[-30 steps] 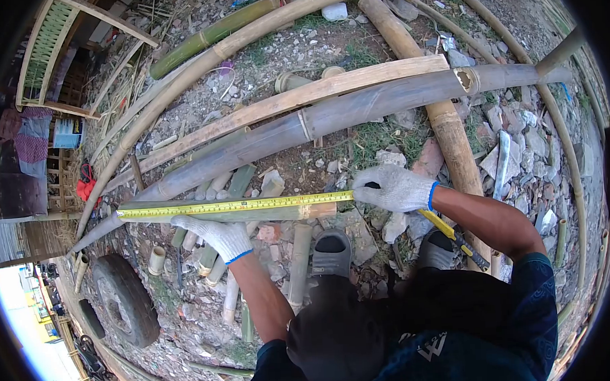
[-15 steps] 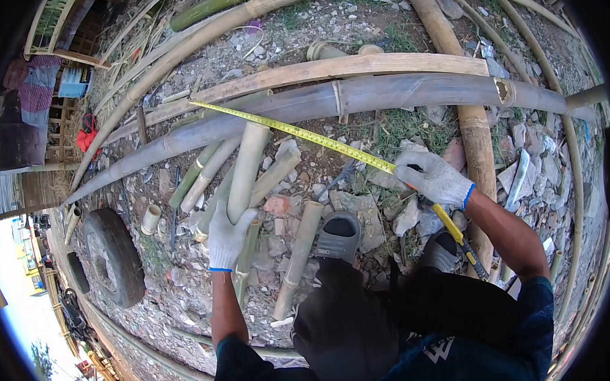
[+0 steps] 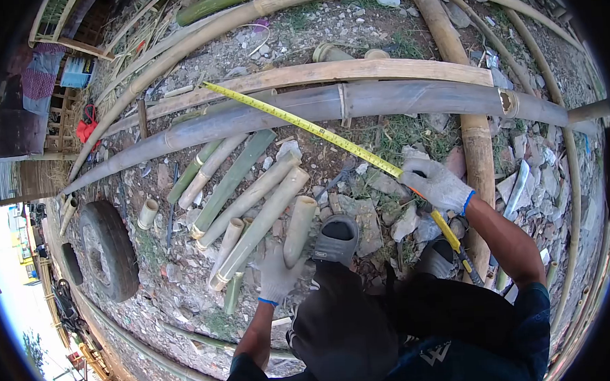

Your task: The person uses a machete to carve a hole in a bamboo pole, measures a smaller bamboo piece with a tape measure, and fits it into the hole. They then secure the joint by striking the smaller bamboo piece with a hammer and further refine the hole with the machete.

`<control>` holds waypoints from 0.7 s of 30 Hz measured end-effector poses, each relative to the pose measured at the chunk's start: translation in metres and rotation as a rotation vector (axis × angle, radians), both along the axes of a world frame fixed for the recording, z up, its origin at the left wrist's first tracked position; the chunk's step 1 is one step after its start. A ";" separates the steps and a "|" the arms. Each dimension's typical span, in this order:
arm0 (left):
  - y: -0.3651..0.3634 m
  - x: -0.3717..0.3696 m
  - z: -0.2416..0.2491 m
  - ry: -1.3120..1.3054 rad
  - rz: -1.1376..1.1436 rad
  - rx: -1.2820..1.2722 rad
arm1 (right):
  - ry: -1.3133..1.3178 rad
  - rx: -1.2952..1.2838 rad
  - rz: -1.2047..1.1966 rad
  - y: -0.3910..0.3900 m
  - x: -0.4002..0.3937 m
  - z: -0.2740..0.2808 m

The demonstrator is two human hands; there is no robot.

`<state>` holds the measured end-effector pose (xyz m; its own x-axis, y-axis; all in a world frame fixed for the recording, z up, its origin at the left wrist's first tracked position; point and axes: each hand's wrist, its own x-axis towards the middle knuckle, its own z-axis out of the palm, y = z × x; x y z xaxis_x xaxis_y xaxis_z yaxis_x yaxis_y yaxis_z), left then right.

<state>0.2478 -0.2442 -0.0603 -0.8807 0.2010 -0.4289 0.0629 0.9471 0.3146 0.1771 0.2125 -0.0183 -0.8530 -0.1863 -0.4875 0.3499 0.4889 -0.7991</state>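
My right hand [image 3: 437, 184], in a white glove, is closed around a tape measure whose yellow blade [image 3: 302, 124] stretches up and left across a long grey bamboo pole [image 3: 274, 110]. A yellow-and-black tool [image 3: 450, 235] hangs below that hand. My left hand [image 3: 277, 277], also gloved, is at the lower end of a short bamboo piece [image 3: 300, 229], its fingers around it and slightly blurred. Left of it, several cut bamboo pieces [image 3: 260, 223] lie side by side on the rubble.
A flat bamboo strip [image 3: 354, 70] lies beyond the grey pole. A thick brown pole [image 3: 478, 156] crosses under it on the right. An old tyre [image 3: 109, 251] lies at the left. My shoe [image 3: 336, 238] stands beside the short piece.
My left hand has let go of one bamboo piece, which now lies with the others, and has moved right to another. The tape blade tilts more steeply.
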 end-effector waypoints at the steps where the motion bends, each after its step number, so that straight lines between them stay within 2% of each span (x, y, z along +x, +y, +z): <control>1: 0.007 -0.012 0.025 -0.049 0.113 0.223 | -0.079 -0.028 -0.014 -0.004 0.003 0.006; 2: 0.017 -0.029 0.055 -0.101 0.237 0.440 | 0.014 -0.035 0.005 -0.005 0.010 -0.001; 3: 0.023 -0.047 0.071 -0.136 0.368 0.661 | -0.043 -0.054 0.020 -0.008 0.011 0.004; 5: 0.017 -0.082 0.077 0.031 0.512 0.868 | -0.141 -0.088 0.062 -0.016 0.010 0.019; 7: 0.033 -0.126 0.095 0.080 0.718 1.243 | -0.093 -0.163 0.108 -0.020 0.014 0.011; 10: 0.038 -0.174 0.069 0.051 0.954 1.574 | -0.235 -0.281 0.080 -0.025 0.017 0.017; 13: 0.062 -0.177 0.063 -0.006 1.300 1.679 | -0.310 -0.353 0.067 -0.020 0.024 0.015; 17: 0.064 -0.172 0.009 -0.189 1.420 1.726 | -0.354 -0.153 0.247 -0.014 0.029 0.011; 18: 0.063 -0.171 0.001 -0.281 1.333 1.792 | -0.379 -0.129 0.275 -0.016 0.031 0.007; 21: 0.069 -0.157 -0.012 -0.249 1.281 1.824 | -0.325 -0.112 0.357 -0.013 0.037 0.003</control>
